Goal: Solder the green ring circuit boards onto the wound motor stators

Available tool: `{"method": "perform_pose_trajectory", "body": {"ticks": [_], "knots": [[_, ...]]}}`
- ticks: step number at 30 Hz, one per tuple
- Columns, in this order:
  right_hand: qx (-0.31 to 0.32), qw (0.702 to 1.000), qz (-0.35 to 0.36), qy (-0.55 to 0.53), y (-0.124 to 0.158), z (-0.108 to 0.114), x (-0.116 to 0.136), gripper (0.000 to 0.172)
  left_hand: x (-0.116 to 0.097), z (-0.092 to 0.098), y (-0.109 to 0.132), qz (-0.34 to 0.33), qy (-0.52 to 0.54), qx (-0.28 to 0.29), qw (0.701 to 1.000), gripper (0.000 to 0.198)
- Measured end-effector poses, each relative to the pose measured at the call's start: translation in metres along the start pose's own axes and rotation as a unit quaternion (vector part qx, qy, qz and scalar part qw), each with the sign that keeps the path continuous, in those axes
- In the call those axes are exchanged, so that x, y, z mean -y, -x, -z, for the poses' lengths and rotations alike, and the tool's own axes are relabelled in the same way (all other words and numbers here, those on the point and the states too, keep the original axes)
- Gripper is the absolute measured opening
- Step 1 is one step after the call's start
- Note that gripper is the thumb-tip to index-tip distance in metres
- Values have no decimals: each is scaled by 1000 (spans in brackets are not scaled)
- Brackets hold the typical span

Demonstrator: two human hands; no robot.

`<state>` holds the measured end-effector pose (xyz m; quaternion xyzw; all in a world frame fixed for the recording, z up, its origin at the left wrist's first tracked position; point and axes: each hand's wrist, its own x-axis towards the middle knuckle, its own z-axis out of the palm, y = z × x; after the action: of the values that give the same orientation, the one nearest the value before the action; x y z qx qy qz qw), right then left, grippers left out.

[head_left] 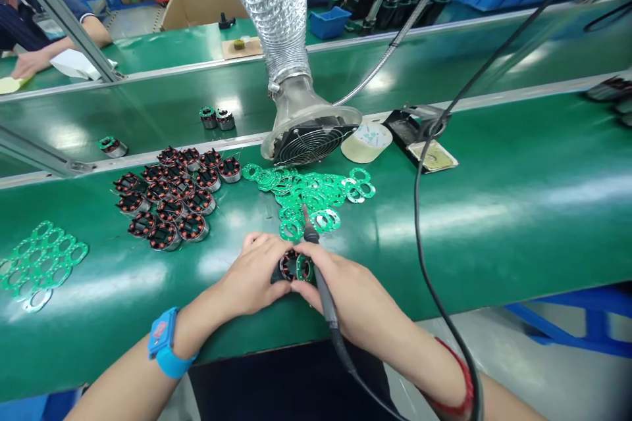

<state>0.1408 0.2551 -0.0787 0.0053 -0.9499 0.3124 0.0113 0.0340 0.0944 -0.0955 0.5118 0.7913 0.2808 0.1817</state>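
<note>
My left hand is closed around the side of a motor stator with copper windings, near the table's front edge. A green ring-shaped circuit board is at the stator's right side, tilted against its open end. My right hand pinches at this board with thumb and fingertips. It also keeps a soldering iron, whose handle runs along the hand with the tip pointing away from me. Just beyond the tip lies a heap of green ring boards. Whether the board touches the stator all round is hidden by my fingers.
Several wound stators stand grouped at left, beside a sheet-like cluster of ring boards. A fume extractor hood hangs over the heap. Behind it are a tape roll and an iron stand. A black cable hangs at right. Co-workers sit opposite.
</note>
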Motion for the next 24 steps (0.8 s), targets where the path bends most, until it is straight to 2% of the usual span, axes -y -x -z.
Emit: {"method": "perform_pose_trajectory", "body": {"ticks": [3, 8, 14, 19, 24], "knots": [[6, 1000, -16, 24, -2, 8, 3, 38, 1, 2, 0, 8, 9, -3, 1000, 40], [50, 999, -4, 5, -3, 14, 2, 44, 6, 10, 3, -3, 35, 25, 999, 46], [13, 999, -36, -8, -8, 8, 3, 33, 8, 7, 3, 7, 25, 8, 1000, 43], [-28, 999, -11, 22, -13, 6, 3, 47, 4, -3, 1, 13, 9, -17, 1000, 43], [-41, 998, -3, 52, -15, 2, 3, 48, 1, -11, 0, 27, -7, -50, 998, 36]]}}
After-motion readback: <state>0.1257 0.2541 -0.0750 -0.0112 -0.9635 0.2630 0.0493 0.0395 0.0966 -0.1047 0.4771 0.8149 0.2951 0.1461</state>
